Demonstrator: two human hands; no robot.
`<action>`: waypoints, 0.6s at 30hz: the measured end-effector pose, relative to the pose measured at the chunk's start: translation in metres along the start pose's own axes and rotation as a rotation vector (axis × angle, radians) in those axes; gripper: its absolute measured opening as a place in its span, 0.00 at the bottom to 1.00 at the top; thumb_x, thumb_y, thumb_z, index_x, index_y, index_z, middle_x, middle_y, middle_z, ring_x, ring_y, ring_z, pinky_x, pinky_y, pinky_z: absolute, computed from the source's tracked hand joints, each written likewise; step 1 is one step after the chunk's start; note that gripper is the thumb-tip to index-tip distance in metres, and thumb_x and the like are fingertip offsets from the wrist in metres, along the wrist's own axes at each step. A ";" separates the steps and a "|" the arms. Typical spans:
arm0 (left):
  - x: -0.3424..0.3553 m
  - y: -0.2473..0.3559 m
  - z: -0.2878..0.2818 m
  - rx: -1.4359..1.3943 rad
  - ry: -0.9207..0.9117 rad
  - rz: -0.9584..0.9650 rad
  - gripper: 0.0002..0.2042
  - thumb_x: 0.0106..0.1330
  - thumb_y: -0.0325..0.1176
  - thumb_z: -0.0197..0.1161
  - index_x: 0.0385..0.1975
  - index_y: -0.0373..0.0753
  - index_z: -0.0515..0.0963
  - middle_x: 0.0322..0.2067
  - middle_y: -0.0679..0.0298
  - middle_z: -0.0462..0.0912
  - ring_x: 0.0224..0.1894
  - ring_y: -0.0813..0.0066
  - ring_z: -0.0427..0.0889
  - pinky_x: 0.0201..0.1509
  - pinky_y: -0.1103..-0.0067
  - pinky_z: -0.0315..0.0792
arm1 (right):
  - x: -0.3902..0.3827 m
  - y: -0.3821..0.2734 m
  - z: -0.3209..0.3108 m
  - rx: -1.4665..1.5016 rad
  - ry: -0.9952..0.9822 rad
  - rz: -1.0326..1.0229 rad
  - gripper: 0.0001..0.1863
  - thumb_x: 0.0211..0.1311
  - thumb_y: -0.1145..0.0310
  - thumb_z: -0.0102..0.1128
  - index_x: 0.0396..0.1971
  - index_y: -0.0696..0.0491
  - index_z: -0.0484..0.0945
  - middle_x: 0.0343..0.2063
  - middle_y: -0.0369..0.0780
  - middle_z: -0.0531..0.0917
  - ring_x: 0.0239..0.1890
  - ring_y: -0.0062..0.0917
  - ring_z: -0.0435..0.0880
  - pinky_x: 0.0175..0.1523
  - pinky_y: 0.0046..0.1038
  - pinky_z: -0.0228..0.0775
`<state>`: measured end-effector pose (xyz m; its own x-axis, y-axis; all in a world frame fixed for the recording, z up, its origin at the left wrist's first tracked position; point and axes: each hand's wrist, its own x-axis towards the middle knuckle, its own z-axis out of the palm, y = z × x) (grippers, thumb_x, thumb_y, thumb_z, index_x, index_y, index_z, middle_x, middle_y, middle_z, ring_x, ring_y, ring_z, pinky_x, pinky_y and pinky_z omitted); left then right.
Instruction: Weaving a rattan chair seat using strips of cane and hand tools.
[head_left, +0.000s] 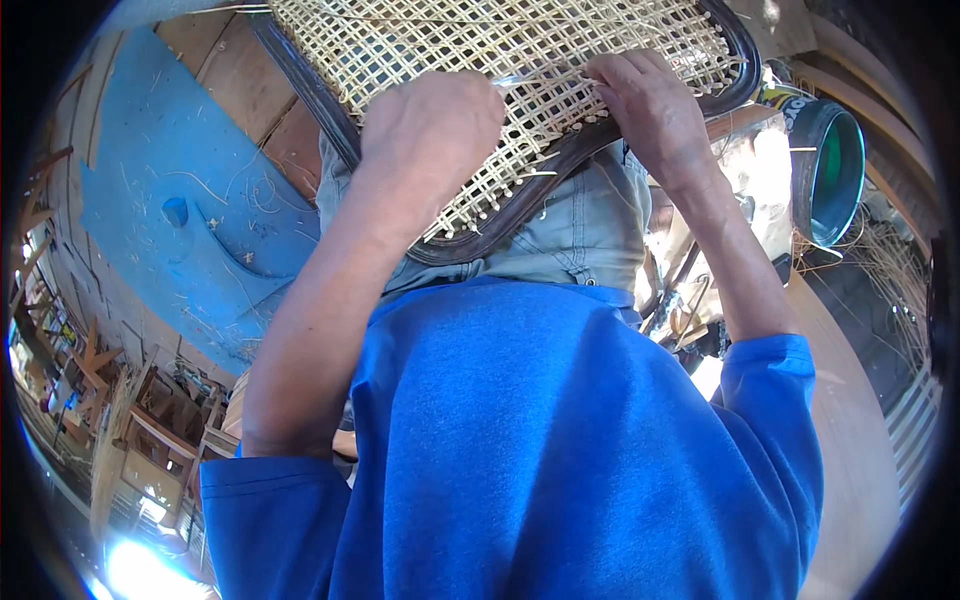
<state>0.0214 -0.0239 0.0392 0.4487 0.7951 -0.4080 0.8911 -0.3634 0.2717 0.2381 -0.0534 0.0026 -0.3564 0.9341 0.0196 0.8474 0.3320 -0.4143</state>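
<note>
Across my lap lies a panel of woven cane mesh in a dark, round-cornered wooden frame. My left hand is closed over the middle of the weave, knuckles up. From its thumb side a thin, shiny pale piece sticks out toward the right; its kind is not clear. My right hand rests on the mesh near the right side of the frame, thumb and fingers pinched together. Whatever is between those fingertips is hidden. Short cane ends poke out along the near edge of the frame.
To the left, a blue sheet with loose cane scraps covers part of the wooden boards. An open bucket lies on its side at the right, beside a heap of cane strands. Wooden furniture parts stand at the lower left.
</note>
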 end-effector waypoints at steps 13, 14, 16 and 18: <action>0.013 -0.001 -0.021 0.044 -0.144 0.024 0.16 0.63 0.41 0.47 0.29 0.37 0.78 0.27 0.53 0.81 0.34 0.53 0.81 0.39 0.60 0.74 | 0.035 -0.024 -0.013 0.337 -0.317 0.446 0.13 0.62 0.60 0.55 0.33 0.55 0.78 0.26 0.42 0.78 0.28 0.24 0.77 0.34 0.30 0.68; 0.018 0.006 -0.019 0.001 -0.160 0.056 0.12 0.60 0.36 0.49 0.28 0.37 0.80 0.27 0.53 0.82 0.34 0.56 0.82 0.38 0.64 0.75 | 0.031 -0.021 -0.011 0.332 -0.216 0.325 0.12 0.61 0.62 0.56 0.33 0.56 0.78 0.27 0.43 0.77 0.28 0.26 0.77 0.34 0.32 0.67; 0.023 0.014 -0.023 -0.010 -0.207 0.102 0.10 0.56 0.29 0.52 0.28 0.37 0.82 0.28 0.53 0.83 0.34 0.59 0.83 0.37 0.67 0.76 | 0.029 -0.015 -0.012 0.323 -0.117 0.208 0.11 0.60 0.64 0.56 0.33 0.57 0.77 0.29 0.43 0.77 0.28 0.27 0.76 0.35 0.34 0.67; 0.026 0.016 -0.025 0.007 -0.214 0.122 0.10 0.56 0.29 0.52 0.28 0.36 0.82 0.28 0.53 0.83 0.35 0.59 0.83 0.38 0.68 0.76 | 0.037 -0.006 -0.018 0.130 -0.246 0.242 0.08 0.58 0.69 0.53 0.31 0.58 0.75 0.31 0.43 0.75 0.29 0.31 0.77 0.37 0.36 0.68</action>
<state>0.0454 0.0031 0.0549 0.5567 0.6246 -0.5477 0.8294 -0.4548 0.3244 0.2262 -0.0184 0.0220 -0.2486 0.9191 -0.3057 0.8675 0.0709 -0.4924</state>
